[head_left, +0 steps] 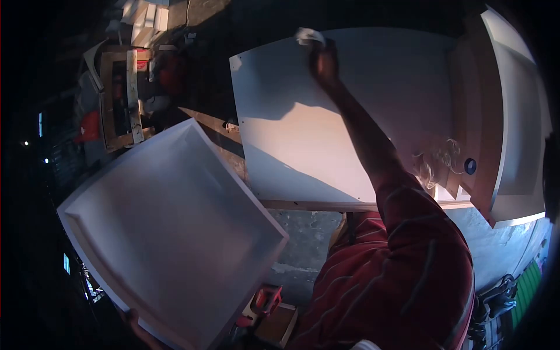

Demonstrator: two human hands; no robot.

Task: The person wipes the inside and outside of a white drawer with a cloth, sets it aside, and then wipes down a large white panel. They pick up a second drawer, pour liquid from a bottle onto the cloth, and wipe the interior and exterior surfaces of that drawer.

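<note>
My right hand (324,63) is stretched out over the far edge of a large white panel (303,140), closed round a crumpled white thing (309,37) that looks like a cloth. At the lower left, my left hand (137,328) grips the bottom edge of a white, shallow tray-like piece (169,227) with a raised rim. That piece is tilted, and its right corner lies near the front edge of the large panel. Most of my left hand is hidden by the piece and by shadow.
A white box-like part (516,116) with brown edges stands at the right, beside a blue tape roll (470,166) and clear plastic strands (446,157). A wooden frame (133,96) is at the upper left. A red object (269,299) and a small box (276,325) sit low down.
</note>
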